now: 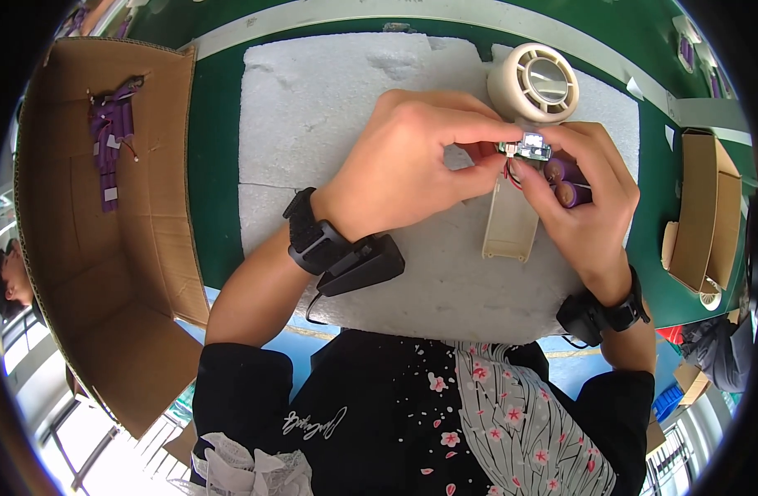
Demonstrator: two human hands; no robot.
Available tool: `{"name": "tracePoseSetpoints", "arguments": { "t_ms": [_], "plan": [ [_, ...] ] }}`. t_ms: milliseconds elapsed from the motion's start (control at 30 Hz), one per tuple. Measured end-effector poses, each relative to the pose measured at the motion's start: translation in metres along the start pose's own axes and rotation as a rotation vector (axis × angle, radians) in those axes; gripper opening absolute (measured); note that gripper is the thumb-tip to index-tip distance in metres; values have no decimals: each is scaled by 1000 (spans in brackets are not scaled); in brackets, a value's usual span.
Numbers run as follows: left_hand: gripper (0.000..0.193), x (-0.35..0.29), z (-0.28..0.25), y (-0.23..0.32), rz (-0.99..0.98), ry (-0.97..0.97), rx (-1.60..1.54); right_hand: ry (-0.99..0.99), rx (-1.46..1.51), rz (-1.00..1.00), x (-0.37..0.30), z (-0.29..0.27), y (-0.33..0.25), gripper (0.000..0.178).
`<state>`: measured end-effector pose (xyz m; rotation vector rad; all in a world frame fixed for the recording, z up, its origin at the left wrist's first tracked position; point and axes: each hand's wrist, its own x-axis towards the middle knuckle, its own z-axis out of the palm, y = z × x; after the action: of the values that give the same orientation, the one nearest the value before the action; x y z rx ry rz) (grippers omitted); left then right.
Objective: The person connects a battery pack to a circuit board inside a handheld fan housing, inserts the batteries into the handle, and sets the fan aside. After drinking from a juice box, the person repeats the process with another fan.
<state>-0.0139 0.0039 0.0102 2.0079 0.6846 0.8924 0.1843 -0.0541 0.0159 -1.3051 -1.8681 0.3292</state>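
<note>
A small circuit board (534, 149) with a metal port and a white plug is pinched between both hands, over a cream plastic housing. Thumb and forefinger of my left hand (420, 157) close on the board's left end, by the white connector. My right hand (589, 178) grips its right side and has purple cylindrical battery cells (570, 183) under its palm. Red and black wires (513, 175) run down from the connector. The housing's long open handle (511, 219) lies on the foam, and its round vented head (537, 83) sits beyond my fingers.
A pale foam sheet (313, 107) covers the green table (218, 165). On the left stands a big open cardboard box (90, 273) holding purple battery packs (110, 140). A smaller cardboard box (701, 211) is at right. Another person (14, 277) shows at the far left edge.
</note>
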Motion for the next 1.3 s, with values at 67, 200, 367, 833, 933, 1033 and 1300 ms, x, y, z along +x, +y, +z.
{"name": "tracePoseSetpoints", "arguments": {
  "t_ms": [67, 200, 367, 833, 933, 1033, 1300],
  "plan": [
    [34, 2, 1, 1, 16, 28, 33, 0, 3, -6, 1, -1, 1, 36],
    [33, 1, 2, 1, 22, 47, 34, 7, 17, -7, 3, 0, 1, 39],
    [32, 1, 5, 3, 19, 63, 21, -4, -3, 3, 1, -3, 1, 42],
    [37, -2, 10, 4, -84, 28, -79, -12, 52, 136, 4, -3, -7, 28],
    [42, -3, 17, 5, -133, 23, -92, -21, 74, 168, 5, -2, -9, 22],
    [46, -5, 22, 7, -157, 39, -27, -38, 86, 200, 5, -3, -11, 18],
    [45, -4, 18, 12, -217, -47, -32, -4, 9, 119, 6, -4, -7, 17]
  ]
}}
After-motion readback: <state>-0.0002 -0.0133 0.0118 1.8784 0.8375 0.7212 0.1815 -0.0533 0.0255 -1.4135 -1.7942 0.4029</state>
